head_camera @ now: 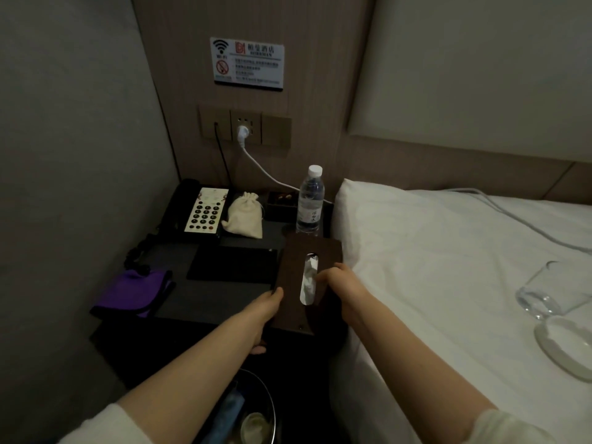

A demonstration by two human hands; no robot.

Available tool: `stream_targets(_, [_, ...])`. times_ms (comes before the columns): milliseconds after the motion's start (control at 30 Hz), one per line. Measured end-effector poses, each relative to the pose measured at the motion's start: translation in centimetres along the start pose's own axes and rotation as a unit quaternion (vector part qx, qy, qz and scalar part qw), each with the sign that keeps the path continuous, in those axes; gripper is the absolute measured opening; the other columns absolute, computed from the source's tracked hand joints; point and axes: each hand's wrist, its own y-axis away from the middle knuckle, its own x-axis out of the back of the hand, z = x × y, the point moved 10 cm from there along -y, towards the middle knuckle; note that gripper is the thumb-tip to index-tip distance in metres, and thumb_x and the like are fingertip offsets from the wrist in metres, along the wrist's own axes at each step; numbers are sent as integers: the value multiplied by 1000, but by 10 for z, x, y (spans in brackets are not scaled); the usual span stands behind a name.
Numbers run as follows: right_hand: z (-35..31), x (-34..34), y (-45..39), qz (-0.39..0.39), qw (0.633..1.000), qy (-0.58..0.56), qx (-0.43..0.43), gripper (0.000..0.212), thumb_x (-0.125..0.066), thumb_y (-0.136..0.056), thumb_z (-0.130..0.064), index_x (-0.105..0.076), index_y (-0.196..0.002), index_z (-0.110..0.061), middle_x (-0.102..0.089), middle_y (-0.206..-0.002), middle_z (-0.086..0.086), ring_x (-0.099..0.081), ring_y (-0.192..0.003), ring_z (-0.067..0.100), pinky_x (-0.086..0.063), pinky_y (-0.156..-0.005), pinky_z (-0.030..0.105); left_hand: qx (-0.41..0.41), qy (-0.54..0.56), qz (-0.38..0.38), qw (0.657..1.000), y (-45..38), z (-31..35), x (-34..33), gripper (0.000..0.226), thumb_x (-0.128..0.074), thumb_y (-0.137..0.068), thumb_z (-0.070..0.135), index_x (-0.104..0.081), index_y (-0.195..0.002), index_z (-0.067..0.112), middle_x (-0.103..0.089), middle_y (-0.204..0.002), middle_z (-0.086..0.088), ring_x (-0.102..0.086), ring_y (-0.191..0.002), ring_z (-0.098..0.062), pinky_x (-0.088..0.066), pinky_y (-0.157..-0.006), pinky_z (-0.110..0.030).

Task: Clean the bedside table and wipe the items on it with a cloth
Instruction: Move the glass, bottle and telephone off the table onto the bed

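Brown wooden tissue box [296,283] at tabletop [205,302] front-right corner, beside bed [448,267]; both hands grip it: left hand [267,315] curled round the near-left edge, right hand [336,280] on the right side, fingers by the slot; looks lifted or tilted, can't confirm. Judgement: box is being shifted to free the surface; lift level, keep clear of bottle [310,200] just behind, set it on the bed, then fetch cloth [134,291]. Count: one box, one purple cloth at left edge, one bottle, one phone [198,213], one pouch [244,215], one small tray [282,201]; on bed: one glass [544,290], one dish [567,347].
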Motion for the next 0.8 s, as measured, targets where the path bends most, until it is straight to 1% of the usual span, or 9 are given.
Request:
stream_targets(100, [-2,1,7,-1,1000,-14,-7,69,-57,-84,-7,-30,-148,-12,-46,-140,19,-47,-127,36,-42,-103,46,-86,62,-31,994,9,13,1,47,-51,-96,45,-46,-139,27,-62,-114,-5,-59,-80,-17,-48,-64,-27])
stream_targets(200, [-6,4,16,8,1000,-27,-4,62,-58,-81,-5,-41,-141,-4,-52,-123,22,-52,-113,35,-45,-93,44,-121,112,-43,985,20,18,5,48,-63,-90,38,-53,-132,19,-66,-106,-8,-65,-93,-25,-54,-83,-35])
stream_targets(300, [-11,10,27,14,999,-33,-2,60,-56,-81,-2,-43,-140,-1,-51,-131,29,-55,-114,40,-48,-89,43,-142,129,-16,981,32,22,9,47,-64,-89,38,-54,-130,17,-64,-108,-8,-63,-98,-27,-52,-90,-37])
stream_targets(400, [-18,20,42,19,1000,-16,2,56,-55,-83,1,-44,-138,-1,-56,-117,28,-60,-96,36,-52,-74,36,-153,130,8,980,54,27,9,46,-59,-92,41,-52,-133,20,-59,-110,-6,-59,-88,-20,-50,-74,-32])
stream_targets(533, [-33,38,64,38,999,17,28,50,-56,-83,0,-50,-133,-1,-57,-95,19,-55,-66,24,-38,-49,21,-176,143,28,974,78,28,6,46,-56,-94,42,-50,-135,24,-57,-99,2,-54,-78,-13,-40,-55,-27])
stream_targets(600, [-40,47,73,44,998,29,42,49,-56,-82,-2,-50,-131,0,-59,-101,21,-59,-74,28,-44,-54,25,-204,146,30,968,92,30,1,46,-56,-93,43,-49,-136,26,-56,-96,4,-54,-80,-12,-40,-55,-26])
stream_targets(667, [-46,58,81,64,995,44,56,52,-58,-81,-8,-48,-133,-4,-57,-120,22,-60,-98,35,-55,-76,40,-230,150,28,961,109,37,-7,46,-57,-92,43,-49,-135,28,-56,-95,6,-55,-81,-11,-41,-55,-25])
stream_targets(733, [-55,74,91,98,989,84,72,58,-61,-83,-20,-44,-138,-12,-50,-132,21,-54,-116,37,-48,-99,47,-245,151,19,957,124,45,-20,46,-56,-92,45,-47,-135,30,-54,-93,8,-55,-81,-10,-41,-56,-25])
stream_targets(800, [-66,91,102,132,978,132,97,63,-64,-86,-35,-40,-141,-18,-43,-138,16,-48,-122,36,-42,-105,47,-262,140,10,955,140,54,-38,45,-55,-93,46,-46,-135,32,-51,-92,11,-51,-79,-7,-38,-57,-24])
